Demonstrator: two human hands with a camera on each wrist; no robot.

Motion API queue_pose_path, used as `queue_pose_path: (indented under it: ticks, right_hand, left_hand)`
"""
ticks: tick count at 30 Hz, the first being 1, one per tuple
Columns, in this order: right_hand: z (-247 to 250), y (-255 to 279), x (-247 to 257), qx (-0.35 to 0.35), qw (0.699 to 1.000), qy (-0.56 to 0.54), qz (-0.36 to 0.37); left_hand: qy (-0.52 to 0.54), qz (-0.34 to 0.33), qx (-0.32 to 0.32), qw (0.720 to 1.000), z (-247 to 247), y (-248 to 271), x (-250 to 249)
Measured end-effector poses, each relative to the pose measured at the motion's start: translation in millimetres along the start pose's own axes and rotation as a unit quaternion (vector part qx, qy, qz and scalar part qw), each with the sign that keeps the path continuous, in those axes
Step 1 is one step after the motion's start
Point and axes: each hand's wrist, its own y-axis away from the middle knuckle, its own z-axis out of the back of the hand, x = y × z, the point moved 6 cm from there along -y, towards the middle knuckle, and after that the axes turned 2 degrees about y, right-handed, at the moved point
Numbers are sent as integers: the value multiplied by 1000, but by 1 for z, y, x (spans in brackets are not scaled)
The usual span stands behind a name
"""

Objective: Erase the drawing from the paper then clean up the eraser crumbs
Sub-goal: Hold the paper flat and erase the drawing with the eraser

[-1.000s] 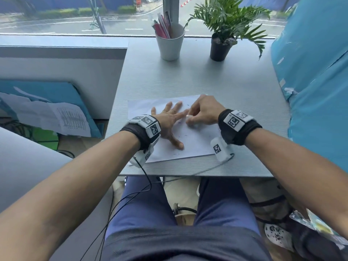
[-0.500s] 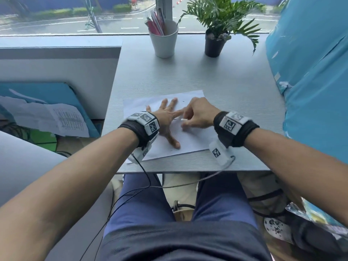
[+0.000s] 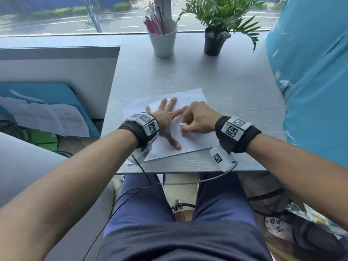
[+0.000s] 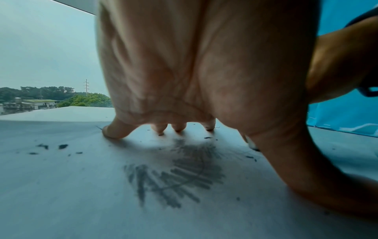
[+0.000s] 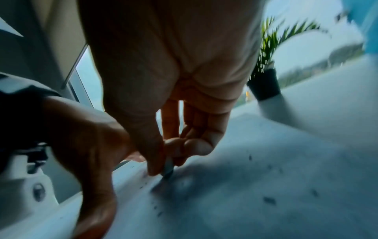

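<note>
A white sheet of paper (image 3: 190, 97) lies on the grey desk (image 3: 188, 72) near its front edge. My left hand (image 3: 166, 117) is spread flat on the paper, fingers straight, holding it down. My right hand (image 3: 197, 119) pinches a small white eraser (image 3: 183, 124) between thumb and fingers, its tip on the sheet beside the left index finger. In the left wrist view a smudged grey pencil drawing (image 4: 175, 177) lies under the palm, with dark eraser crumbs (image 4: 61, 146) scattered around. In the right wrist view the eraser (image 5: 168, 168) touches the paper (image 5: 266, 194) amid crumbs.
A white cup of pens (image 3: 163, 36) and a potted plant in a black pot (image 3: 214, 41) stand at the back of the desk by the window. A blue padded surface (image 3: 310, 81) borders the right side. Papers (image 3: 47, 117) lie on the floor at left.
My right hand with the eraser has shifted back toward me along the paper, away from the left fingertips. The left hand stays pressed flat on the sheet.
</note>
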Motion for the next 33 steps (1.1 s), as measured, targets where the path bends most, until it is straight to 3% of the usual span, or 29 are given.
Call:
queue_pose_path:
  ticks: [4, 8, 12, 16, 20, 24, 28, 32, 33]
  right_hand:
    - [29, -11, -28, -68, 995, -27, -65]
    - [4, -3, -8, 0, 1000, 2, -15]
    - [29, -11, -32, -85, 993, -23, -81]
    - [5, -1, -10, 0, 1000, 7, -24]
    - [30, -10, -34, -78, 993, -24, -83]
    - [4, -1, -9, 12, 1000, 5, -20]
    - [30, -11, -32, -68, 995, -8, -73]
    - [5, 3, -6, 5, 1000, 14, -20]
    - [8, 2, -8, -4, 1000, 17, -21]
  left_hand:
    - [13, -1, -8, 1000, 1, -1, -2]
    - [7, 5, -1, 1000, -1, 0, -1]
    - [21, 3, -15, 1000, 0, -2, -2]
    - [15, 8, -7, 1000, -1, -3, -1]
    - [18, 11, -11, 1000, 0, -5, -2]
    - [4, 22, 4, 1000, 1, -7, -3]
    - [2, 18, 5, 1000, 1, -9, -6]
    - [-35, -21, -18, 999, 3, -5, -11]
    - [-42, -38, -23, 998, 4, -5, -14]
